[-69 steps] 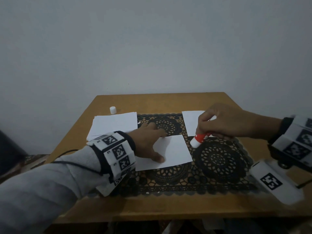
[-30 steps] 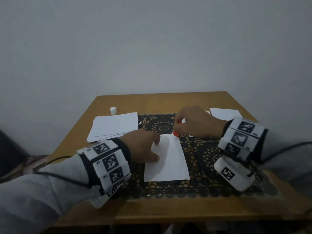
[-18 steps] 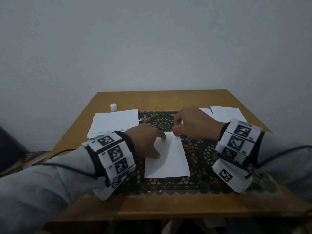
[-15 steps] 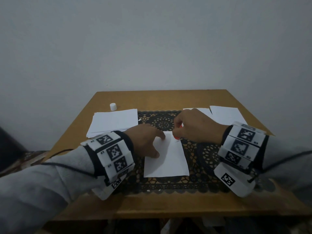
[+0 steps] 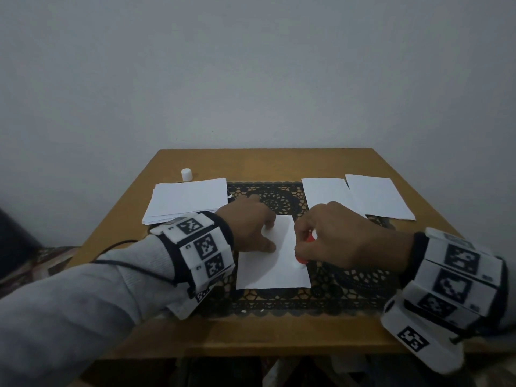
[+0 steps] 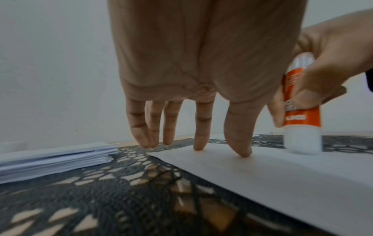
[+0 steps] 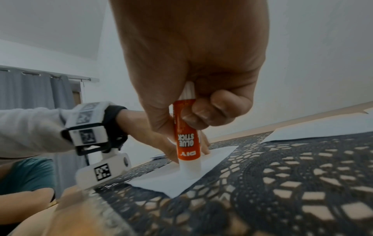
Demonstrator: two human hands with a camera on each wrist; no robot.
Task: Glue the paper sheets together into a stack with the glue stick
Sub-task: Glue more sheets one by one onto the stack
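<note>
Right hand [image 5: 339, 237] grips glue stick [image 7: 186, 135] tip-down on sheet [image 5: 272, 270] mid-desk; left hand [image 5: 248, 227], fingers straight, presses sheet's left edge.

Home room – lace mat [image 5: 360, 286] on wooden table [image 5: 259, 163], grey curtains [image 7: 36, 91] (on rod).

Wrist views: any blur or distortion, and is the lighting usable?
Left wrist view: orange-and-white glue stick smeared by motion blur, black lace mat soft up close. Right wrist view: glue stick label sharp, near foreground blurred, wide-angle stretch. Head view: dim, flat light, no glare.
</note>
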